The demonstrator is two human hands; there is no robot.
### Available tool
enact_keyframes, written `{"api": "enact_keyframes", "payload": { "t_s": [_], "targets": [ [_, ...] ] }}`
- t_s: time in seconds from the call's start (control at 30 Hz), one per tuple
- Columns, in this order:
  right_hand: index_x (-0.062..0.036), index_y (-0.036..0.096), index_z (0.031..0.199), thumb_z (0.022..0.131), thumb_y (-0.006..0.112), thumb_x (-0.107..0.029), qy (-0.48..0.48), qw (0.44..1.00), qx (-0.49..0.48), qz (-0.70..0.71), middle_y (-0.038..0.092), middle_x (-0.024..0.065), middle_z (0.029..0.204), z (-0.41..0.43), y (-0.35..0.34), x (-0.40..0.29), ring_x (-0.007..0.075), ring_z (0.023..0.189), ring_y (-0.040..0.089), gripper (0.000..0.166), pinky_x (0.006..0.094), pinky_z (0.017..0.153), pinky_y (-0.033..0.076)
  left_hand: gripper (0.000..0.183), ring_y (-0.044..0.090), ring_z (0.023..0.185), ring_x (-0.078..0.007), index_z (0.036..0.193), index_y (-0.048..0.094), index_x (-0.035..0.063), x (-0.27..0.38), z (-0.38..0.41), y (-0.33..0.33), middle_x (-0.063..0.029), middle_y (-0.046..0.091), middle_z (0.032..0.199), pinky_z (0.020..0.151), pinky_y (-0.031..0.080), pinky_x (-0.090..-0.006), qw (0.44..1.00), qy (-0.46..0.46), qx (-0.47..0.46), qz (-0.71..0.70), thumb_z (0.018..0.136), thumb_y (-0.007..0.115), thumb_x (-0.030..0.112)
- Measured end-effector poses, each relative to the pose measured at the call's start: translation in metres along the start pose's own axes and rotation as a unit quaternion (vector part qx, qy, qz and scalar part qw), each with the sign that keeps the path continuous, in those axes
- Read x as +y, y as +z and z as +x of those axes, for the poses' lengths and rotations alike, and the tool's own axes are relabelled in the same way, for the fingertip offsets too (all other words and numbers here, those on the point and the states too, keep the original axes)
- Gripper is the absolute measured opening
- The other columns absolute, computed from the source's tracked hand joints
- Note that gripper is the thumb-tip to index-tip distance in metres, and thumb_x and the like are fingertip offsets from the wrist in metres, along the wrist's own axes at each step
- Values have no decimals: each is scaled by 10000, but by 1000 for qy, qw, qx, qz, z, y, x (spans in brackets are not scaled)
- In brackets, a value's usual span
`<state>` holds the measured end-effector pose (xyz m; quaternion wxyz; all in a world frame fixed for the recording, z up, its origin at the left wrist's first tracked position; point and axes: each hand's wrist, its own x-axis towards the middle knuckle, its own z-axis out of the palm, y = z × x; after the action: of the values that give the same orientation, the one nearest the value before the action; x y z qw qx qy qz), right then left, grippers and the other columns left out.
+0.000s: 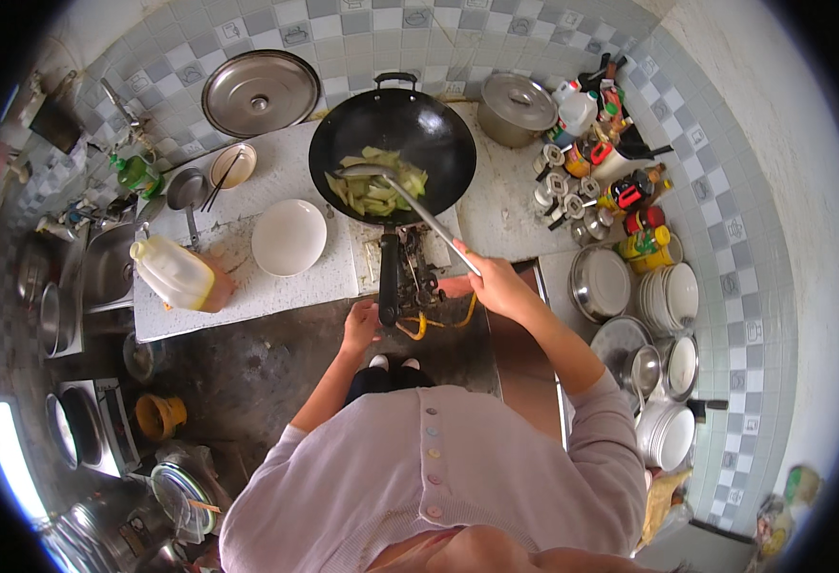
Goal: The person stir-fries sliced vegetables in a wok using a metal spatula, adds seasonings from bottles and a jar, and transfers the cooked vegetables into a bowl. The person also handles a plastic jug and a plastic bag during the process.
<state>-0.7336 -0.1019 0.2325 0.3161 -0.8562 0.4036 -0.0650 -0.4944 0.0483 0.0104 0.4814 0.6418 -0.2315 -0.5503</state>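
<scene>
My right hand (498, 283) grips the long metal handle of a wok spatula (430, 218). The spatula's head rests among pale green sliced vegetables (380, 193) inside a black wok (441, 143). Toward me points the wok's black long handle (388, 279), while a small loop handle (395, 77) is on the far rim. My left hand (360, 326) is just left of the long handle's end, fingers curled; whether it touches the handle is unclear. Under the wok, a gas burner (419, 261) shows in part, with a yellow hose (419, 328) below.
Left of the wok are a white plate (289, 238), a bowl with chopsticks (234, 166), a small ladle (187, 190) and an oil jug (176, 276). A large lid (260, 93) leans on the tiles. To the right stand a lidded pot (517, 107), several bottles and stacked bowls (668, 297).
</scene>
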Motion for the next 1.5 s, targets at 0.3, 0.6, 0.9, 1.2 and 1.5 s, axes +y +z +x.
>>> {"api": "enact_keyframes", "payload": {
  "t_s": [0.3, 0.6, 0.9, 1.2, 1.5],
  "targets": [
    [-256, 313, 1498, 918, 559, -111, 87, 979, 117, -143, 608, 247, 900, 31, 48, 16, 450, 812, 604, 646, 497, 746, 487, 299, 640, 809, -149, 1224, 532, 49, -57, 42, 23, -70, 612, 976, 493, 555, -278, 994, 41, -87, 59, 950, 574, 160],
    [-17, 393, 1420, 912, 568, -65, -49, 932, 289, -211, 528, 241, 1245, -3, 34, -41, 368, 1127, 527, 539, 407, 958, 431, 371, 644, 626, -144, 1221, 548, -16, -61, 48, 36, -108, 642, 785, 580, 523, -308, 997, 54, -57, -10, 884, 650, 101],
    [13, 386, 1433, 917, 518, 5, 9, 943, 312, -116, 515, 212, 1241, -69, 64, -75, 288, 1099, 549, 533, 375, 952, 450, 353, 679, 827, -338, 1088, 631, -6, -78, 55, 50, -197, 679, 872, 720, 522, -399, 986, 139, 57, 71, 802, 717, 181],
    [19, 383, 1428, 926, 517, -8, -34, 953, 277, -119, 514, 207, 1268, -69, 66, -92, 283, 1117, 545, 521, 382, 956, 452, 351, 665, 925, -368, 1093, 646, -1, -72, 53, 52, -218, 690, 963, 799, 524, -422, 992, 97, 70, 47, 800, 704, 183],
    [33, 392, 1413, 903, 530, -22, 9, 936, 336, -101, 530, 215, 1219, -102, 68, -93, 307, 1111, 545, 531, 383, 961, 438, 246, 657, 934, -369, 1058, 618, 73, -93, 79, 48, -186, 692, 962, 773, 520, -422, 994, 106, 33, -12, 838, 693, 154]
  ]
}}
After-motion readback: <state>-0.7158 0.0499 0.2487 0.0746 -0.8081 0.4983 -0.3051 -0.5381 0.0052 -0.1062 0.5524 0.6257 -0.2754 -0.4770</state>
